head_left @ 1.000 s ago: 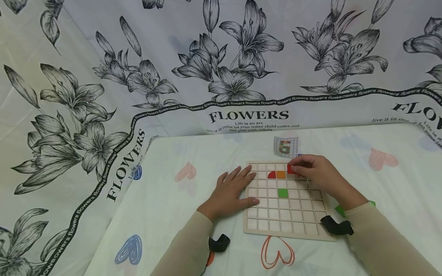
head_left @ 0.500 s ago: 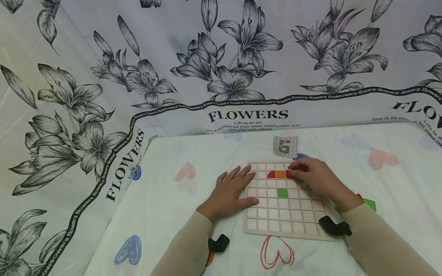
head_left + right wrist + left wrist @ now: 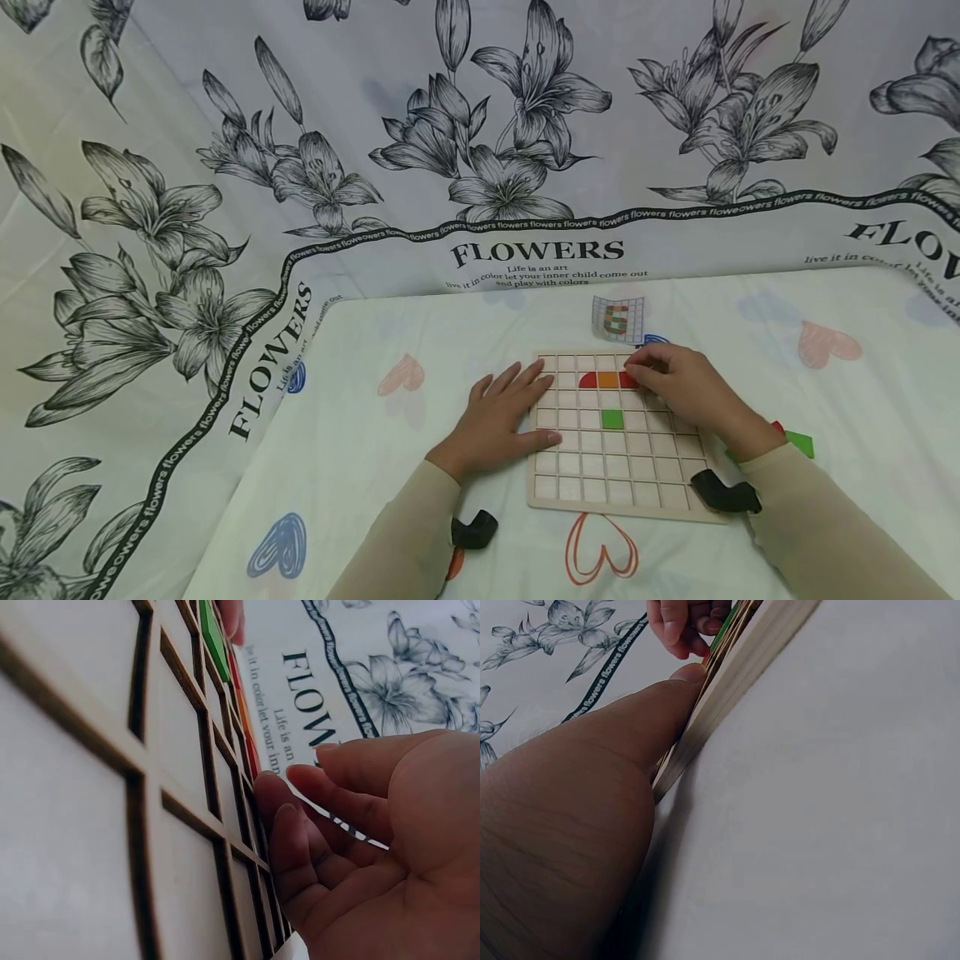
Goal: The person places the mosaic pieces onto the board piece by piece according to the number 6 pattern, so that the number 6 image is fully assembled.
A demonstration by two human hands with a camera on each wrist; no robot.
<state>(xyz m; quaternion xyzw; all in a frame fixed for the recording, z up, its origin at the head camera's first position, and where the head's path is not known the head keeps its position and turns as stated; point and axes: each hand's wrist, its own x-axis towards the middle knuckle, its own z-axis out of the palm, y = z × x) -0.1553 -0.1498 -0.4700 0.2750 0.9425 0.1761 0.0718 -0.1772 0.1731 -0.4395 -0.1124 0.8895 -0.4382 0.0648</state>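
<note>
A wooden grid board (image 3: 596,488) lies flat on the cloth. My left hand (image 3: 491,421) rests along its left edge, fingers spread and thumb straight; the left wrist view shows that thumb against the rim. Near the board's far side, a rounded red tile (image 3: 588,380), an orange square tile (image 3: 608,380) and another red tile (image 3: 627,380) lie in one row. My right hand (image 3: 686,387) has curled fingertips at that last tile, partly covering it. In the right wrist view its fingertips (image 3: 274,791) meet the red end of the row. A green square tile (image 3: 612,419) sits lower down.
Behind the board lies a small printed card (image 3: 618,319) with a coloured grid pattern. Loose green pieces (image 3: 799,445) and a red piece (image 3: 778,427) lie beside my right wrist, partly hidden by it. Flower-printed cloth (image 3: 525,142) hangs at the back and left.
My right hand has brought the red tile down and nearer, into the cell beside the orange one, and its fingers have stayed there since. The left hand has not moved.
</note>
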